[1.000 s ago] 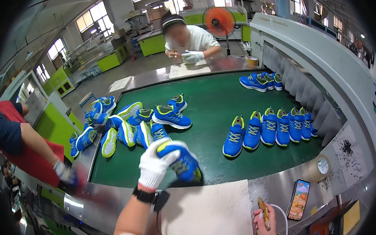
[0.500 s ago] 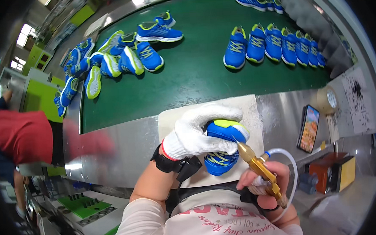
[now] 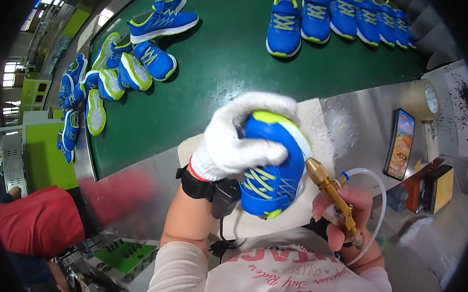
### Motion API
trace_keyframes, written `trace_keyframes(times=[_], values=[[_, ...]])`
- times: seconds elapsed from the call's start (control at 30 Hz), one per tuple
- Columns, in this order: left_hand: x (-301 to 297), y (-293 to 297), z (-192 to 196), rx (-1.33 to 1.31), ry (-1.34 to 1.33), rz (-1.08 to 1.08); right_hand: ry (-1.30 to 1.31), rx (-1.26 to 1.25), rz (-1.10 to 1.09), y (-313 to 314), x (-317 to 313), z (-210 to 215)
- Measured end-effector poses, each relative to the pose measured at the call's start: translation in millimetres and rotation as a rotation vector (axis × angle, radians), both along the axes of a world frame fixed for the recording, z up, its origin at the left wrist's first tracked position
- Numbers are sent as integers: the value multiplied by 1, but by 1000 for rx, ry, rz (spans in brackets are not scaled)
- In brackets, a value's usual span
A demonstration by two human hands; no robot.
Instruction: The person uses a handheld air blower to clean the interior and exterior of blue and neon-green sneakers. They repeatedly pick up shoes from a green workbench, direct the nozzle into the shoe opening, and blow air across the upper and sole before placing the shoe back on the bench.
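Note:
My left hand [image 3: 232, 141], in a white knit glove with a red cuff, is closed round a blue sneaker [image 3: 285, 169]. The shoe has a white sole edge, yellow-green trim and criss-cross laces. In my bare right hand [image 3: 353, 208] is a brass spray gun [image 3: 329, 190], its pointed nozzle at the white sole edge, touching or very close. A clear hose [image 3: 376, 178] loops from its blue fitting past my wrist. Under the shoe lies a whitish mat [image 3: 254, 225] on the metal bench edge.
Blue sneakers [image 3: 316, 16] stand in a row at the far right of the green table [image 3: 209, 84]; several more [image 3: 135, 72] lie jumbled at the left. A phone [image 3: 399, 144] and a tape roll [image 3: 425, 100] sit at right. A person in red [image 3: 42, 222] bends at the left.
The sneaker has turned in my left hand, showing more of its side and laces, and come closer. The spray gun stays at the sole edge. The view has shifted; the person in red appears lower.

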State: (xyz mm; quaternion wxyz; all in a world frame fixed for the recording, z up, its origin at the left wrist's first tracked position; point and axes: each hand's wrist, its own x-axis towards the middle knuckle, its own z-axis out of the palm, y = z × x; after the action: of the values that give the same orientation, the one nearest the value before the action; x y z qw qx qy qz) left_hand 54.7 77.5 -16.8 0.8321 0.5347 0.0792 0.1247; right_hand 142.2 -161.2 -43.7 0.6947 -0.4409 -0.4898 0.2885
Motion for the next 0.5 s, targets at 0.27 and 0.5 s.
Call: trace_keyframes(times=[0.27,0.5], values=[[-26,20,-44,-154,-68,227,418,-99,217,-22,-21,-33],[-42,-1,-41,-93,265,720,789,-357,66,-49,-29,-21]])
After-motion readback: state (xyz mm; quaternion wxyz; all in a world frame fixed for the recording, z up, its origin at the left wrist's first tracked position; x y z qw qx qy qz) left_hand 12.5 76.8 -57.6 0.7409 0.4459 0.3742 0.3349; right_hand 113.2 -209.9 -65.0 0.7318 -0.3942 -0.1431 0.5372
